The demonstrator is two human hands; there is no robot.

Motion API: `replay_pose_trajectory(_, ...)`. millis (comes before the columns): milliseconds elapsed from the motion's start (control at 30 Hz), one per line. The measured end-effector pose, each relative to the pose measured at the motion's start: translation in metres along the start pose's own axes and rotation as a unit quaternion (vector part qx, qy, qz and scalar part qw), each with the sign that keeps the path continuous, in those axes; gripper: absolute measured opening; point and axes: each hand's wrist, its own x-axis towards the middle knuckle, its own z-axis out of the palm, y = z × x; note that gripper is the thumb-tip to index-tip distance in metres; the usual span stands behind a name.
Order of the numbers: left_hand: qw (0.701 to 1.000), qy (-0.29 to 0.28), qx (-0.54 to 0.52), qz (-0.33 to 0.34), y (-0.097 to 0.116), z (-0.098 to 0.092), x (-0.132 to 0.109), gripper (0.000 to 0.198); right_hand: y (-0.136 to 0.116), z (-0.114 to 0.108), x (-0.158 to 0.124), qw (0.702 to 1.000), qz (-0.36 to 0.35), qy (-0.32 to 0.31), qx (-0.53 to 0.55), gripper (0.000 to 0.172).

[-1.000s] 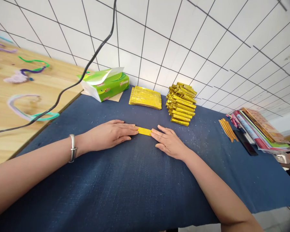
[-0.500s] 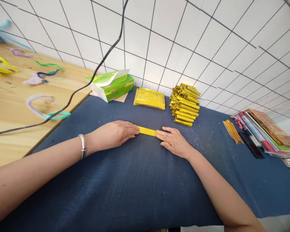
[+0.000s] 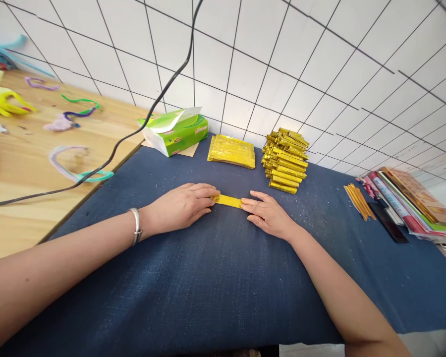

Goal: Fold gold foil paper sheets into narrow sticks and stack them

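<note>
A narrow gold strip [image 3: 229,201] lies on the dark blue cloth [image 3: 208,277] between my two hands. Its left end is under the closed-together fingertips of my left hand [image 3: 186,206], which has a silver bracelet at the wrist. Fingertips of my right hand [image 3: 266,214] rest on the strip's right end, with the index finger and thumb spread from the others. Behind the strip sits a flat stack of gold sheets [image 3: 232,151]. To the right of that stack is a pile of folded gold strips [image 3: 285,161].
A green tissue box [image 3: 178,133] stands by the tiled wall. A black cable [image 3: 124,141] crosses the left side in front of the wooden table [image 3: 40,173] with craft pieces. At the right are brown strips [image 3: 360,202], a black object [image 3: 388,222] and stacked books [image 3: 412,203].
The fingers of my left hand have shifted slightly on the strip's left end. My right hand stays at the right end. The view has moved a little.
</note>
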Motion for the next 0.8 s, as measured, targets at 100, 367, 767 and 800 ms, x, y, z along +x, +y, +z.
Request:
replay_pose_trajectory(100,1.000,-0.008,-0.002,0.000,0.001,0.004,0.003,0.031,-0.006,0.001,0.001,1.000,0.009,0.008,-0.011,0.038)
replay_pose_trajectory(367,0.998,-0.030,0.052,-0.031,0.016,0.004,0.017,0.052,-0.038,0.009,0.024,0.993,0.103,0.026,-0.054,0.054)
replay_pose_trajectory(767,0.997,-0.032,0.050,-0.050,0.016,0.009,0.015,0.055,-0.043,0.006,0.026,0.990,0.125,0.007,-0.057,0.052)
replay_pose_trajectory(800,0.997,-0.033,0.047,-0.049,0.015,0.008,0.014,0.054,-0.042,0.006,0.025,0.991,0.125,0.008,-0.057,0.051)
